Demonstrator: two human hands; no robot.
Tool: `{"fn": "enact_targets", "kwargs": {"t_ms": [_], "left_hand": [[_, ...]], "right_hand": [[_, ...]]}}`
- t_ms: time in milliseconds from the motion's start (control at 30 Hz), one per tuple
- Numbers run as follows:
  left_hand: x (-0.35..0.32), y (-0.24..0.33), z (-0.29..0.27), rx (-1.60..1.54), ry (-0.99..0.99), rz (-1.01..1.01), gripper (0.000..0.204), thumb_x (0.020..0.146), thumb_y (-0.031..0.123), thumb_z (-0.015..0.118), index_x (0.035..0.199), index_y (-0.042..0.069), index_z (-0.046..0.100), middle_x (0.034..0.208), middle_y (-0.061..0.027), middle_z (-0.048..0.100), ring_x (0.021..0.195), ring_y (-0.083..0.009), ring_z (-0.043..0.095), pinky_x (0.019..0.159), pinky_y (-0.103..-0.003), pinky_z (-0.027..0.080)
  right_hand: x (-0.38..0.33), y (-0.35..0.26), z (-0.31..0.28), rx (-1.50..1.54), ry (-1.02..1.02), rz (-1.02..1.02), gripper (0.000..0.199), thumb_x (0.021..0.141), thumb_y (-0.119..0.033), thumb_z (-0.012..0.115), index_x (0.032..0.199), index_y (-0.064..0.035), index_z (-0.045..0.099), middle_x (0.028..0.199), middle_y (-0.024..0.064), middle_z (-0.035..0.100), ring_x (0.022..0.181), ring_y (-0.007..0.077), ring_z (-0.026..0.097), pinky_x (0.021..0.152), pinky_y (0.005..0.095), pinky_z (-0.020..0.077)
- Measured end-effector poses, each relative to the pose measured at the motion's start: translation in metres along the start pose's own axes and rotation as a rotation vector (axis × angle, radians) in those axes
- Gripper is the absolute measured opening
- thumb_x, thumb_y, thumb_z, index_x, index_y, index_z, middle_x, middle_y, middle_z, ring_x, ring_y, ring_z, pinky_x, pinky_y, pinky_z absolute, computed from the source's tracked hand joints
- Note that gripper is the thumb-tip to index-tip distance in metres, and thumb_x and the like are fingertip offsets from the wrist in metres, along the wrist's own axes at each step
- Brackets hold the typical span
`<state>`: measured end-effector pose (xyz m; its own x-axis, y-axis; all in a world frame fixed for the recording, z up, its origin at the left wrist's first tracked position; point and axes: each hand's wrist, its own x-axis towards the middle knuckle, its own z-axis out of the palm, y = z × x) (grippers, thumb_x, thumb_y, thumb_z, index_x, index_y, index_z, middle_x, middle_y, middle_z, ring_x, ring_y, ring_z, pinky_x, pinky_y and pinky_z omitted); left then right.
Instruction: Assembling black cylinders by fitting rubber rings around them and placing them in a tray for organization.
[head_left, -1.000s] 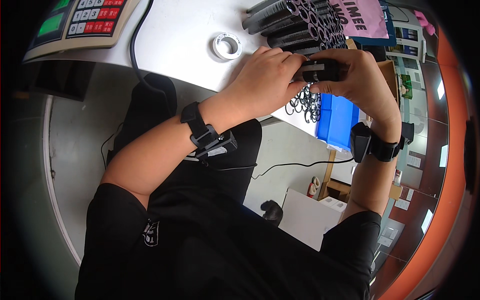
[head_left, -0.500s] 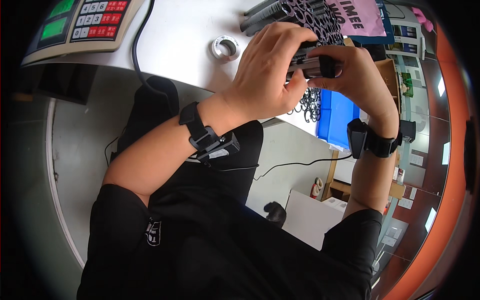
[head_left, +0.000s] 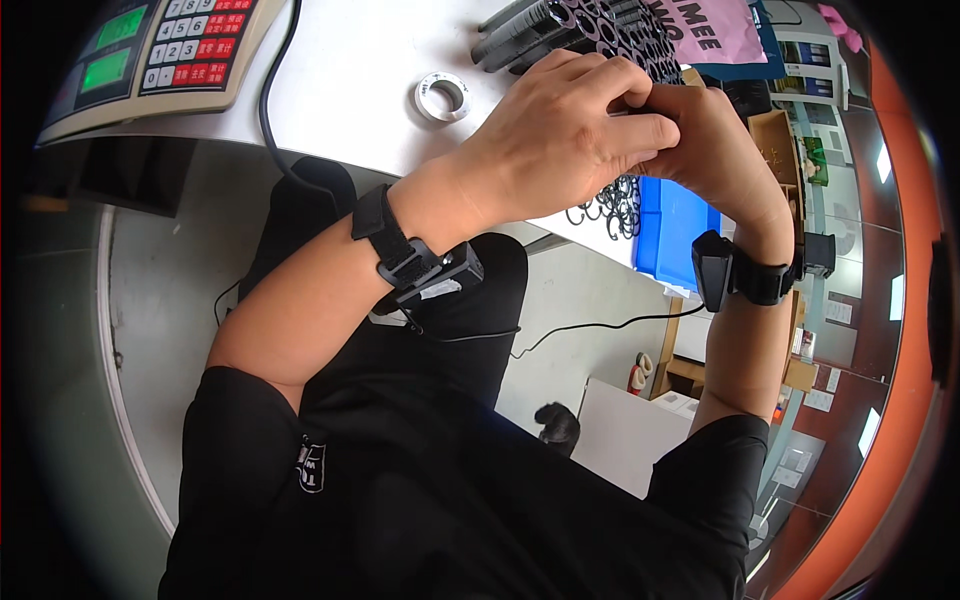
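My left hand (head_left: 575, 135) reaches over the white table with its fingers bent and pressed against my right hand. Curled in from the other side, my right hand (head_left: 715, 150) meets it, both closed. Whatever lies between them is hidden by the fingers. Just beyond my hands is a stack of dark tubes (head_left: 525, 38), their round open ends turned to the right. Below my hands several black C-shaped rings (head_left: 612, 212) lie loose at the table edge. A white ring-shaped roll (head_left: 442, 98) lies to the left of my left hand.
A scale (head_left: 190, 75) with a keypad and green displays stands at the far left, a black cable (head_left: 268, 110) beside it. Right of the rings is a blue bin (head_left: 675, 230). A pink bag (head_left: 715, 30) lies behind the tubes. Another cable (head_left: 610, 325) hangs below the table.
Half a second ago a dark tube with a black end showed between my hands. My left fingers have moved right and closed over my right hand, hiding it.
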<state>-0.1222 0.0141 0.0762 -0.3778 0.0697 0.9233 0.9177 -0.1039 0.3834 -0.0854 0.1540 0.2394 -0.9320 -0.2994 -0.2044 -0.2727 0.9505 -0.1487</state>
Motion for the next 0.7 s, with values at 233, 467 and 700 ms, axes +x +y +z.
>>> {"fn": "enact_targets", "kwargs": {"t_ms": [233,467,700], "left_hand": [[0.001,-0.001,0.001,0.0,-0.011,-0.016,0.015,0.087,0.017,0.082,0.101,0.02,0.077,0.102,-0.0001,0.064,0.097,-0.0205,0.067,0.092,-0.04,0.051],[0.001,-0.001,0.002,-0.044,0.021,-0.002,0.015,0.087,0.015,0.082,0.1,0.017,0.077,0.103,-0.0015,0.064,0.097,-0.0212,0.068,0.091,-0.039,0.052],[-0.008,-0.001,0.0,-0.118,0.044,-0.117,0.027,0.089,0.019,0.083,0.113,0.012,0.072,0.113,-0.0045,0.066,0.099,-0.0274,0.067,0.092,-0.041,0.052]], "right_hand": [[0.001,-0.005,-0.001,0.016,-0.014,0.027,0.039,0.074,-0.008,0.095,0.106,0.0017,0.075,0.085,0.0117,0.075,0.073,0.0142,0.066,0.071,0.0312,0.0564],[-0.01,-0.004,-0.003,0.07,0.055,-0.041,0.039,0.077,-0.006,0.093,0.111,0.0026,0.076,0.088,0.0146,0.077,0.075,0.0194,0.072,0.073,0.0317,0.0587],[-0.011,-0.007,-0.005,-0.016,0.061,-0.045,0.037,0.082,-0.005,0.088,0.116,0.0028,0.075,0.089,0.0143,0.077,0.079,0.0157,0.072,0.08,0.0298,0.0598]]}}
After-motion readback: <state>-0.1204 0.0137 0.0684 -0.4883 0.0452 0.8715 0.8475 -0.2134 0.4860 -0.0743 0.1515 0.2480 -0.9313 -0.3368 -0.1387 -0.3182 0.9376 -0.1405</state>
